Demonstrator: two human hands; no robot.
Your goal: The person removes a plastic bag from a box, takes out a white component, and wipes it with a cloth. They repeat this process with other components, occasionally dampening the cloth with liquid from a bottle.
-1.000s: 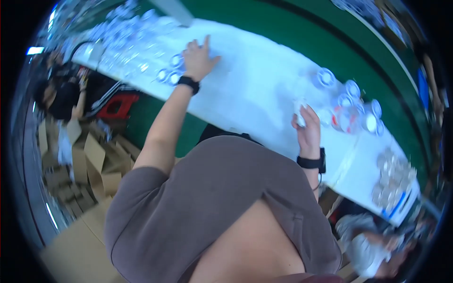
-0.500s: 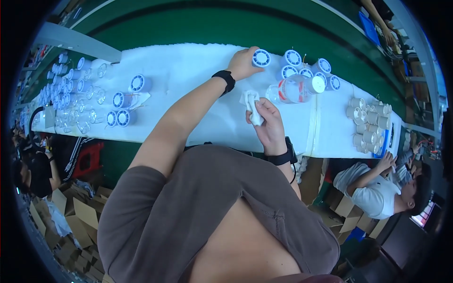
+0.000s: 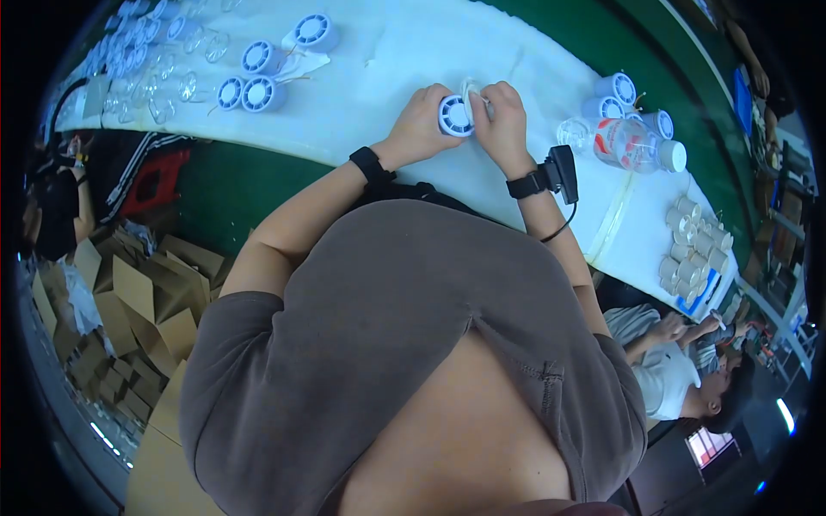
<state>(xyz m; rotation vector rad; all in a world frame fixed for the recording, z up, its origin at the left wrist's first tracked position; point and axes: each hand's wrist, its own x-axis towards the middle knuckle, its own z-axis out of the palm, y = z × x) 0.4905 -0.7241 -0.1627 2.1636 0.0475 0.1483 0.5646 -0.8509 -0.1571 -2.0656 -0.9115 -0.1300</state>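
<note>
Close in front of my body, my left hand [image 3: 417,129] is closed around a pale blue, round housing with a slotted, spoked face [image 3: 456,117]. My right hand [image 3: 503,125] pinches a crumpled white cloth [image 3: 470,89] and presses it against the housing's right edge. Similar slotted housings [image 3: 616,89] stand grouped at the right. Beside them, a clear plastic bottle with red markings and a white cap [image 3: 632,144] lies on its side. At the left, several more housings [image 3: 260,93] sit near a white scrap [image 3: 303,64].
Many more housings and clear cups [image 3: 163,93] crowd the far left of the white-covered table [image 3: 391,52]. White cups [image 3: 691,258] cluster at the right end, by a seated co-worker [image 3: 675,374]. Open cardboard boxes [image 3: 138,297] and a red stool [image 3: 159,185] are at the lower left.
My left hand has brought a housing from the right-hand group back toward my body. The cloth in my right hand now meets it. The view has shifted and turned.
</note>
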